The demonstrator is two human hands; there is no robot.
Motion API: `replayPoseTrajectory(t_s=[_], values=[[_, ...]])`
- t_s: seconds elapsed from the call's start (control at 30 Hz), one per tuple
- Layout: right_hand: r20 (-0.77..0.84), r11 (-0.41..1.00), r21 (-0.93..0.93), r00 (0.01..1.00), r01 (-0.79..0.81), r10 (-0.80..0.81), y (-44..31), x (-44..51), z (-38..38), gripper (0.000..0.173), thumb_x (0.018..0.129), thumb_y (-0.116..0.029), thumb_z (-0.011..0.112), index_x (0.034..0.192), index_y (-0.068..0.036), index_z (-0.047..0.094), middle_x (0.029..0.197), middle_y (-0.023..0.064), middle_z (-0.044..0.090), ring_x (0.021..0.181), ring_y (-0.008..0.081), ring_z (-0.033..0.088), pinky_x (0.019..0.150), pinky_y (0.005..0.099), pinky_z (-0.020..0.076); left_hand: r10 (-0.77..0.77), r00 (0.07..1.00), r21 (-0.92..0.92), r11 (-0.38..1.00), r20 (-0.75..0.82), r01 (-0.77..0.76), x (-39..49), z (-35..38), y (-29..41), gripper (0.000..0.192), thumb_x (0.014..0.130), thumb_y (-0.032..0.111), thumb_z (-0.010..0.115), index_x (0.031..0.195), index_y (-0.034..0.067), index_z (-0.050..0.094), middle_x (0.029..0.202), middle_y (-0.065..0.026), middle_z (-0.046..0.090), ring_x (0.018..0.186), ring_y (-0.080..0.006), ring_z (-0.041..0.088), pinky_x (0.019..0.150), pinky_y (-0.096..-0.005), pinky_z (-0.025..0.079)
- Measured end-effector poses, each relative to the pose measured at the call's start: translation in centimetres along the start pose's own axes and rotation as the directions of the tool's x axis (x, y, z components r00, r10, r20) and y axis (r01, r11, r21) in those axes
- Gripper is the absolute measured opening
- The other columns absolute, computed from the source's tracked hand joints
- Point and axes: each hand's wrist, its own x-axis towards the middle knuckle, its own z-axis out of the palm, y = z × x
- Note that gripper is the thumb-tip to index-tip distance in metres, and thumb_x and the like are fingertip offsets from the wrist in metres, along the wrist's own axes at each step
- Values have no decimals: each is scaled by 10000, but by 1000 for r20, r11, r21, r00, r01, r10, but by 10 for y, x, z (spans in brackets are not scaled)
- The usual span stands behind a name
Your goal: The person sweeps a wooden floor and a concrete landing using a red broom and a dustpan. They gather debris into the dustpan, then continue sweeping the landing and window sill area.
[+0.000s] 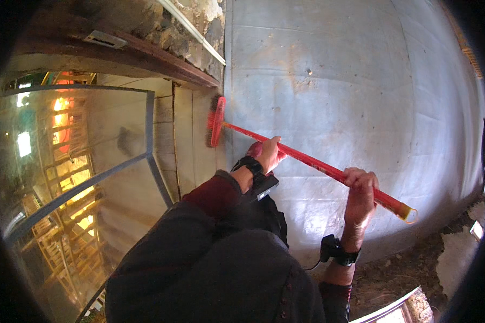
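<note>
Both of my hands grip the long red handle (pixel 313 162) of a push broom. My left hand (pixel 270 154) is wrapped around it at the lower part, towards the broom head. Further up, my right hand (pixel 361 186) holds it near the yellow end cap with its hanging loop (pixel 408 214). The red broom head (pixel 218 121) lies at the left edge of the grey floor sheet (pixel 327 101), its bristles facing left onto a pale strip of floor (pixel 202 133). Dark bands with small devices circle both wrists.
A grey-framed transparent panel (pixel 149 121) stands at the left, with yellow-lit wooden slatted structures (pixel 72 181) seen through it. A brown beam (pixel 157 52) and a crumbling wall (pixel 186 28) border the upper left. Dark, rough ground (pixel 404 262) lies at the lower right.
</note>
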Motion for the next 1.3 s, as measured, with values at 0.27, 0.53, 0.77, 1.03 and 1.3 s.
replayPoseTrajectory(t_s=[0.27, 0.53, 0.77, 1.03, 1.3], values=[[232, 837, -344, 902, 427, -365, -69, 36, 48, 287, 895, -262, 525, 686, -96, 417, 615, 29, 445, 597, 164, 423, 634, 365, 393, -59, 901, -123, 985, 430, 123, 59, 164, 6, 208, 781, 208, 618, 670, 164, 448, 646, 3, 409, 620, -152, 449, 630, -371, 427], [59, 853, -218, 879, 474, -473, -121, 36, 57, 302, 877, -338, 542, 709, -149, 378, 576, -7, 350, 567, 142, 374, 762, 358, 393, 165, 920, -130, 984, 355, -126, -13, 188, 78, 226, 862, 292, 585, 713, 159, 478, 613, 13, 463, 526, -125, 463, 486, -299, 371], [-6, 957, 136, 966, 257, -259, -43, 128, 52, 309, 922, -287, 522, 716, -122, 362, 596, 1, 342, 571, 144, 348, 634, 343, 337, 151, 989, -97, 984, -2, -150, 45, 124, 123, 153, 881, 234, 509, 851, 93, 457, 753, -48, 519, 705, -210, 561, 717, -465, 524], [307, 737, -312, 798, 599, -519, -98, 126, 42, 329, 893, -324, 543, 708, -100, 388, 545, 22, 406, 476, 167, 364, 536, 360, 363, 229, 924, -252, 956, 305, -153, 68, 233, 130, 157, 838, 205, 613, 753, 144, 495, 626, -6, 490, 555, -144, 485, 538, -313, 408], [252, 923, 82, 888, 376, -384, -94, 229, 40, 310, 914, -299, 494, 722, -113, 336, 593, 17, 352, 576, 168, 352, 672, 381, 371, 326, 945, -269, 911, 5, -313, 61, 230, 189, 244, 907, 282, 518, 787, 72, 487, 640, -45, 506, 542, -184, 497, 563, -328, 484]])
